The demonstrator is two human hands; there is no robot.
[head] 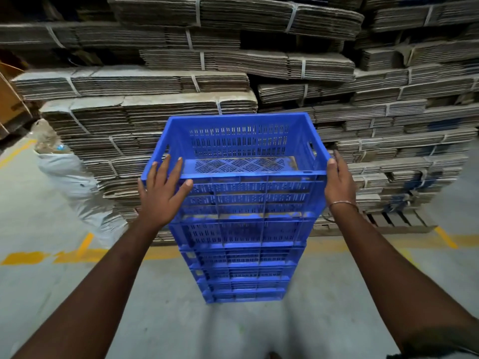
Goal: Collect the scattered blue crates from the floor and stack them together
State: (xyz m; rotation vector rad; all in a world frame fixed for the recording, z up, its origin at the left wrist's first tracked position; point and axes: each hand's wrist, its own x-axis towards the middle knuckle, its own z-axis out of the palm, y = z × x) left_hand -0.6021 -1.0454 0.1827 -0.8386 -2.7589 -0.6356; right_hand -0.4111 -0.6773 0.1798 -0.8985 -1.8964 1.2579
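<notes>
A tall stack of several blue slotted crates (246,255) stands on the grey floor in front of me. The top crate (241,146) is empty and open upward. My left hand (162,193) lies with straight spread fingers against the top crate's near left corner, thumb along the near rim. My right hand (339,181) presses flat against the crate's right side near its corner, fingers straight; a thin bracelet circles that wrist. Neither hand curls round the rim.
Behind the stack rise high piles of strapped, flattened cardboard (181,94), some on a wooden pallet (399,221). A pale filled sack (70,177) leans at the left. Yellow floor lines (26,257) run across the concrete.
</notes>
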